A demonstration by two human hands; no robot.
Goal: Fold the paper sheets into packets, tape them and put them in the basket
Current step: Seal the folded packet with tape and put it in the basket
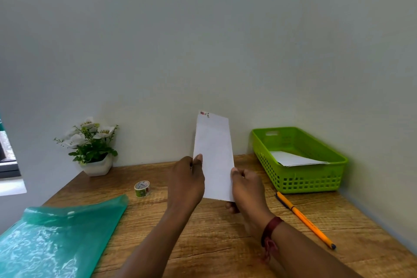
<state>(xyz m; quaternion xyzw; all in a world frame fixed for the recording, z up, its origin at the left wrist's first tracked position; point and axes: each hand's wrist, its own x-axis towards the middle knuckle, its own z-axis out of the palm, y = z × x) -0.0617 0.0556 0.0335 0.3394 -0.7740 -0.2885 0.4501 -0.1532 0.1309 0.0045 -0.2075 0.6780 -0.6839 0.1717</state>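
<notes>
Nearest the camera, lower left: teal plastic folder lying flat on the wooden table, its snap button facing up. Both forearms reach forward over the table; a dark red thread band sits on the right wrist.

Right of the right forearm: orange pen lying flat on the table, running diagonally, just in front of the basket's near corner.

Mid-table: both hands hold one folded paper sheet upright, lifted off the table. Left hand closed on the sheet's left edge, thumb on the near face. Right hand closed on the lower right corner, thumb on the near face, fingertips showing below the bottom edge. The sheet is a tall narrow strip, white, with a small floral print at its top left corner.

Left of the hands: small roll of patterned tape standing on the table, apart from the folder and the hands.

Far right, against the wall: green plastic basket with perforated sides; a folded white packet already lies inside it, tilted.

Far left, by the wall: white pot of artificial white flowers.
</notes>
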